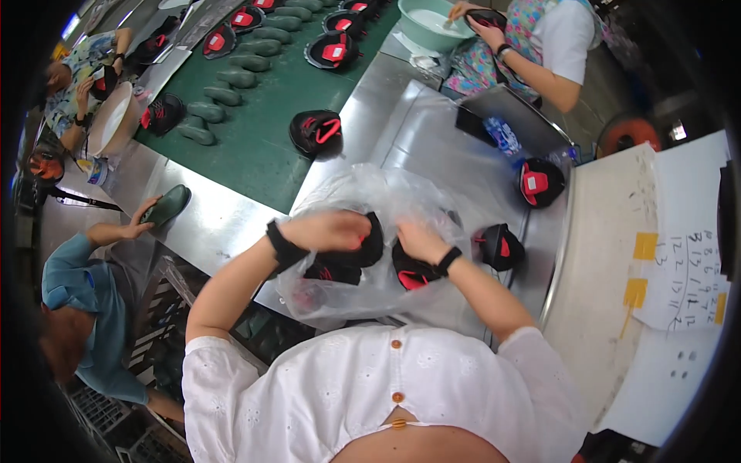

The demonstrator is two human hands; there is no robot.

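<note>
A clear plastic bag [351, 185] lies spread on the metal table in front of me, with black-and-red shoe uppers in it. My left hand [336, 231] is smeared by motion at a black shoe upper [373, 245]; whether its fingers grip the upper does not show. Another dark upper [332, 272] lies just below that hand. Over the bag's right part, my right hand [421, 241] has its fingers curled on a black upper with red trim [409, 270]. Beside my right wrist, outside the bag, sits a further black-and-red upper [502, 247].
A green conveyor belt [262, 116] carries rows of dark green shoe lasts [224, 95] and uppers. One upper [315, 133] rests at its near end. Co-workers sit left and far right, by a pale green basin [413, 31]. A metal tray wall [532, 108] stands right.
</note>
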